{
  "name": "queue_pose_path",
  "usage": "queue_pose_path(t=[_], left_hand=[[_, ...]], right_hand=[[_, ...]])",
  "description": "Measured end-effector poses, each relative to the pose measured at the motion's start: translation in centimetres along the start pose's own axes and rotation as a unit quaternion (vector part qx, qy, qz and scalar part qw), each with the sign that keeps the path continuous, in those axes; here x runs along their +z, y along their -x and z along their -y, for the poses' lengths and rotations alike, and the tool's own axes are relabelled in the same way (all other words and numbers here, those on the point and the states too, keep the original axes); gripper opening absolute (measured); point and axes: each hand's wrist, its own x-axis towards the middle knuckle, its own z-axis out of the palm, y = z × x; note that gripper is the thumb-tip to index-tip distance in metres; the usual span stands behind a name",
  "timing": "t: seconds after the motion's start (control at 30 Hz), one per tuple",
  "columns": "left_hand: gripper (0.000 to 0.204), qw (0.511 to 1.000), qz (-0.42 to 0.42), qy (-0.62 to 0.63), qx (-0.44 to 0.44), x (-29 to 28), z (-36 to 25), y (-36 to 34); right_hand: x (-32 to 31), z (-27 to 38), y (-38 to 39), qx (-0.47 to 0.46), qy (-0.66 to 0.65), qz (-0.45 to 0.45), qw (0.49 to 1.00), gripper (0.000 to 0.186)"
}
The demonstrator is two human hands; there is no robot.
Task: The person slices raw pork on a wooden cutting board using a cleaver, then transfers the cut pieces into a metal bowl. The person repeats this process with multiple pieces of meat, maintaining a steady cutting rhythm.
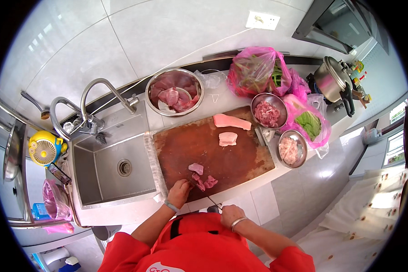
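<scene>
A wooden cutting board (190, 140) lies on the counter. Near its front left corner my left hand (179, 192) is closed, fingertips curled at the edge of some small dark-pink raw meat pieces (208, 182). Just beyond them is a paler slice of meat (196, 168). My right hand (232, 216) grips a knife (214, 202) by its handle, at the board's front edge. The blade shows only as a thin line pointing toward the meat. Farther back on the board rest a long strip of pork (231, 121) and a short pale block of pork (228, 138).
Left of the board is a steel sink (109, 181) with a curved tap (106, 84). Behind stands a steel bowl of meat (176, 106). Two smaller bowls, one of sliced meat (269, 114) and one of paler meat (291, 152), flank the board's right side. Pink vegetable bags (258, 70) and a pressure cooker (333, 81) stand beyond.
</scene>
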Motion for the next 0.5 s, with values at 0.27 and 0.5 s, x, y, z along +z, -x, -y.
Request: queue_pose_path(t=[0.27,0.5], left_hand=[[0.014,1.0,0.027,-0.005,0.0,0.1,0.7,0.8],[0.014,0.997,0.07,-0.02,-0.015,-0.5,0.5,0.6]], right_hand=[[0.3,1.2,-0.2,0.007,-0.014,0.013,1.0,0.022],[0.4,3.3,-2.9,-0.011,-0.046,-0.027,0.999,0.02]])
